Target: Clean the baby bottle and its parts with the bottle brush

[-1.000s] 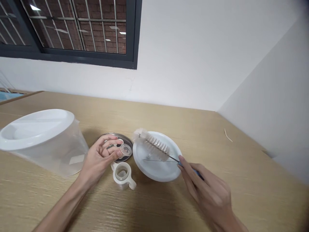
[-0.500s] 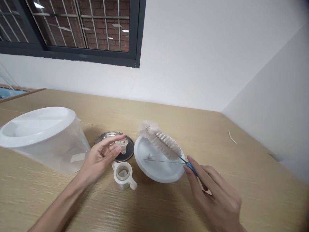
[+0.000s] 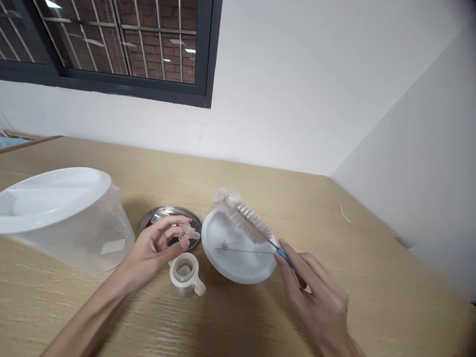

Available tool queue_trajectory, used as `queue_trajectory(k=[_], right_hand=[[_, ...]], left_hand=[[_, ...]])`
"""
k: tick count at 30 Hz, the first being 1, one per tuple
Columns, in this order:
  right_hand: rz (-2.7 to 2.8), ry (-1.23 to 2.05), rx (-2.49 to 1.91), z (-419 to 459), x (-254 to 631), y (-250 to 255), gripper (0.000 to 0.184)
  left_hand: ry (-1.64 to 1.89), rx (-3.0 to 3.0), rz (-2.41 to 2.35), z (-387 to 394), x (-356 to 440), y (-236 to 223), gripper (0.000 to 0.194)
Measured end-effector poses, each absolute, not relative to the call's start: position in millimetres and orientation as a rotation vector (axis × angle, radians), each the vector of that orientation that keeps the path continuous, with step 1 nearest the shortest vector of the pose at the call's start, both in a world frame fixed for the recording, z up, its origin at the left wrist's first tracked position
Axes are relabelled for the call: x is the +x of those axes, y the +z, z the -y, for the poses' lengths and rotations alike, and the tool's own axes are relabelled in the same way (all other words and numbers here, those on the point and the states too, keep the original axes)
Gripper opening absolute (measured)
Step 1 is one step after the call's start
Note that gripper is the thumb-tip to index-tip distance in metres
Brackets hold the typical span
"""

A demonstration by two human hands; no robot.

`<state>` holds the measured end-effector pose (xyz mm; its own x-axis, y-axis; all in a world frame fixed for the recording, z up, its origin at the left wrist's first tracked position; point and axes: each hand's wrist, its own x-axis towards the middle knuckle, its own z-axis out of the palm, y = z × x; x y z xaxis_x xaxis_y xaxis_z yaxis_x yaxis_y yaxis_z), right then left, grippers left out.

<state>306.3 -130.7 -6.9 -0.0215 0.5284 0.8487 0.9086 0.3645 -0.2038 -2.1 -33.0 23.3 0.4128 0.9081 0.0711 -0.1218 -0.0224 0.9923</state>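
Between its thumb and fingers, my left hand (image 3: 154, 248) holds a clear bottle nipple (image 3: 188, 233), its tip pointing right. My right hand (image 3: 314, 292) grips the blue handle (image 3: 285, 258) of a bottle brush (image 3: 245, 218) with pale bristles; a thin wire also juts leftward from that grip. The brush head hangs over a white bowl (image 3: 238, 270). Just below my left fingers stands a small bottle (image 3: 185, 270) with a white two-handled ring and an open top. Behind the left hand lies a round metal tray (image 3: 147, 218), partly hidden by the fingers.
A large translucent container (image 3: 85, 238) with a white rim stands on the left of the wooden table (image 3: 372, 297). A thin pale strip (image 3: 345, 213) lies at the right. A white wall (image 3: 267, 99) and a barred window (image 3: 122, 44) are behind.
The nipple has turned in my left fingers, from tip down to tip pointing right. The view has shifted slightly; the brush stays over the bowl in my right hand.
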Motion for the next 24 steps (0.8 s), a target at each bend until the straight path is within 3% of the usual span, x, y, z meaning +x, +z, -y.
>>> queue_trajectory(k=[15, 24], right_hand=[[1.781, -0.465, -1.222, 138.9, 300.6, -4.8, 0.046], [1.954, -0.518, -1.120, 133.6, 305.9, -2.6, 0.044]], left_hand=[[1.260, 1.476, -0.912, 24.7, 0.3, 14.3, 0.022], [1.245, 1.562, -0.906, 25.0, -0.8, 11.7, 0.017]])
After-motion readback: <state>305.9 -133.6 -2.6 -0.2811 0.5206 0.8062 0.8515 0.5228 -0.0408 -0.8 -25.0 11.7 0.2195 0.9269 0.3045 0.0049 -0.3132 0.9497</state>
